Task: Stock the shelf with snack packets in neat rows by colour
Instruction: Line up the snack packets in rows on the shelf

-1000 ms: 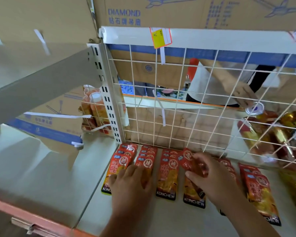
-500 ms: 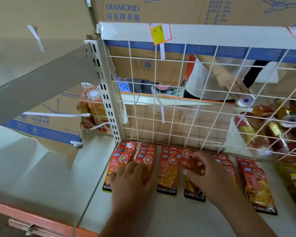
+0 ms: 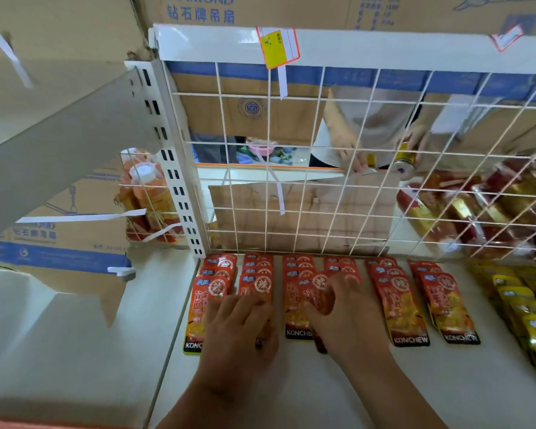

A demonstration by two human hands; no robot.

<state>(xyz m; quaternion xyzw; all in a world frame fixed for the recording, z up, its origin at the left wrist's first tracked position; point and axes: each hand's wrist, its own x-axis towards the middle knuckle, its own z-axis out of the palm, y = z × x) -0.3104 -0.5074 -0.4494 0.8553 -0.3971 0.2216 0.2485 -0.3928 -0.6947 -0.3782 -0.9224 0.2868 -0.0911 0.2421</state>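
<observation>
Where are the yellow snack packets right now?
In the head view, the yellow packets lie far right on the shelf, beside the last red row.

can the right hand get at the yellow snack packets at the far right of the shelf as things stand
Probably, but not freely: the right hand grips a red glossy snack packet. The yellow snack packets lie uncovered on the same white shelf.

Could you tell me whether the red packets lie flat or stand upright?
Flat: red packets lie face-up on the shelf, overlapping in rows.
</observation>
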